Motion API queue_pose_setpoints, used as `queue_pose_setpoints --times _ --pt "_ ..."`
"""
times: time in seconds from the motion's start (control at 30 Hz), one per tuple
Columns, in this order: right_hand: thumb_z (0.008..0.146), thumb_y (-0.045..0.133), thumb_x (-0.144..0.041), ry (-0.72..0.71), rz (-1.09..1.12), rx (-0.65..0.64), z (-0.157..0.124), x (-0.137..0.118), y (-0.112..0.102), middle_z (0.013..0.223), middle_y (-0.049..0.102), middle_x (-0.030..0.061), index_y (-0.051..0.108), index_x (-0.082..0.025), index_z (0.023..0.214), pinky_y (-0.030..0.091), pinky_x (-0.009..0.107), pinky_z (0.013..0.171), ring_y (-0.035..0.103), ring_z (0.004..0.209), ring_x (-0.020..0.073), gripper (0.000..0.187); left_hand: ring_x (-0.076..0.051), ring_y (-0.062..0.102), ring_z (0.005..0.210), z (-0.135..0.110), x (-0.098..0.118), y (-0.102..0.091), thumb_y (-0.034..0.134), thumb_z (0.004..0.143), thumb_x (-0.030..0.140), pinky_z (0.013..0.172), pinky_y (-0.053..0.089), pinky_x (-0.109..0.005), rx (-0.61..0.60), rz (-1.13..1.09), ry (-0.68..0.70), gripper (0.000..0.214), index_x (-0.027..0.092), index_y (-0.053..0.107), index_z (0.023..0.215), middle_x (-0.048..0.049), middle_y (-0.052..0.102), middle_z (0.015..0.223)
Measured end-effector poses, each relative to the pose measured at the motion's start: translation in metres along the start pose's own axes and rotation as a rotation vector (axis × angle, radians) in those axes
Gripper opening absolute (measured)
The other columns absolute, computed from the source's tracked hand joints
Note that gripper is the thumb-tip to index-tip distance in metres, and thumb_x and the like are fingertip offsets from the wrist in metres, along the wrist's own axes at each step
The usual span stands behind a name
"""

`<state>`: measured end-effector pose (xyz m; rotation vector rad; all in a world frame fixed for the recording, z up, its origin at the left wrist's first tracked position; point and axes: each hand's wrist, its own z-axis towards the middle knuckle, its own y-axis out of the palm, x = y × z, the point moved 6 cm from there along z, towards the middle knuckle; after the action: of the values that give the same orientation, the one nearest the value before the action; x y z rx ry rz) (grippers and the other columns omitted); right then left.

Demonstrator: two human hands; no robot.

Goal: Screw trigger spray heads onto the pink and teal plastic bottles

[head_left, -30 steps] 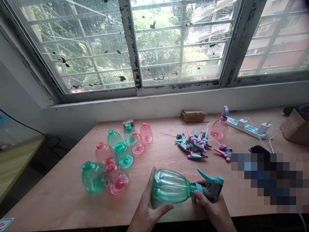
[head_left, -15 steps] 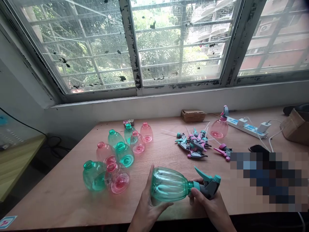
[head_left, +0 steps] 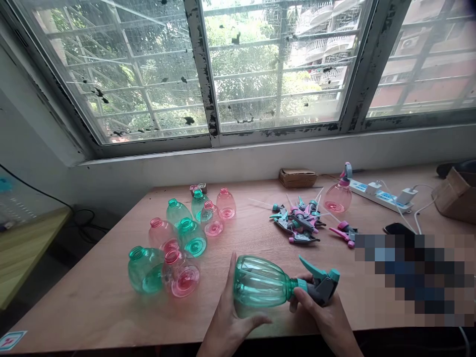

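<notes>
A green clear spray bottle (head_left: 260, 281) lies on its side in the air above the table's front edge, its base to the left. Around its teal collar and dark grey spray head (head_left: 323, 287) my right hand (head_left: 325, 312) is closed, thumb on the near side. My left hand (head_left: 232, 317) is at the bottle's base, fingers upright beside it and the thumb stretched out below, clear of the plastic. Whether the hidden left fingers touch the base I cannot tell. The teal trigger (head_left: 311, 267) points up and away from me.
Several green and pink open bottles (head_left: 191, 238) stand at the left. A pile of spray heads (head_left: 299, 220) with thin tubes lies behind my hands, near a pink bottle with its spray head (head_left: 337, 198). A power strip (head_left: 379, 196) and cardboard box (head_left: 455, 193) are at the right.
My left thumb has moved away from the bottle's underside, and the left hand is a little more spread. The bottle and my right hand have barely shifted.
</notes>
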<state>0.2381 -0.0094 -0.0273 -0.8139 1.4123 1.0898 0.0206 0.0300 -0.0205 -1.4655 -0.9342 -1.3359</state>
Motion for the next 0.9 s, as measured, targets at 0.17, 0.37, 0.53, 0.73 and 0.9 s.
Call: queue_pose_setpoints --times 0.17,0.37,0.53,0.73,0.9 --pt "0.074 0.078 -0.053 0.011 -0.033 0.001 -0.001 0.001 -0.001 0.058 0.073 0.0020 0.069 -0.022 0.086 0.053 0.038 0.065 0.069 0.061 0.0270 0.035 -0.035 0.027 0.152 0.000 -0.002 0.000 0.080 0.079 0.042 0.125 0.021 -0.051 -0.035 -0.033 0.019 0.098 0.029 0.024 0.158 -0.0082 0.028 0.167" --pt "0.075 0.077 -0.054 0.013 -0.024 -0.001 -0.001 -0.002 0.000 0.057 0.073 0.0017 0.069 -0.022 0.087 0.054 0.039 0.069 0.069 0.061 0.0269 0.036 -0.034 0.026 0.152 0.000 0.000 0.000 0.084 0.074 0.040 0.125 0.020 -0.052 -0.008 0.012 0.028 0.112 0.036 0.012 0.159 -0.0054 0.025 0.168" --pt "0.072 0.079 -0.055 0.001 -0.061 -0.008 -0.002 -0.004 0.001 0.059 0.074 0.0018 0.071 -0.024 0.081 0.054 0.037 0.064 0.069 0.062 0.0269 0.033 -0.041 0.036 0.147 -0.001 0.003 -0.001 0.082 0.075 0.046 0.122 0.028 -0.054 -0.036 -0.084 0.027 0.100 0.026 0.030 0.157 -0.0117 0.044 0.159" --pt "0.076 0.077 -0.055 -0.012 -0.003 0.006 0.000 0.001 -0.003 0.056 0.072 0.0004 0.068 -0.023 0.087 0.054 0.036 0.066 0.069 0.058 0.0255 0.035 -0.033 0.031 0.151 -0.001 -0.002 -0.002 0.086 0.073 0.036 0.126 0.020 -0.051 -0.020 -0.034 0.012 0.107 0.040 0.020 0.157 -0.0035 0.028 0.167" --pt "0.074 0.079 -0.052 -0.004 -0.004 -0.027 -0.002 0.007 -0.002 0.058 0.074 0.0016 0.070 -0.023 0.088 0.053 0.035 0.063 0.069 0.060 0.0256 0.034 -0.039 0.028 0.151 0.000 -0.004 -0.003 0.086 0.069 0.048 0.124 0.026 -0.052 -0.038 -0.149 0.012 0.113 0.028 0.021 0.159 -0.0109 0.035 0.164"
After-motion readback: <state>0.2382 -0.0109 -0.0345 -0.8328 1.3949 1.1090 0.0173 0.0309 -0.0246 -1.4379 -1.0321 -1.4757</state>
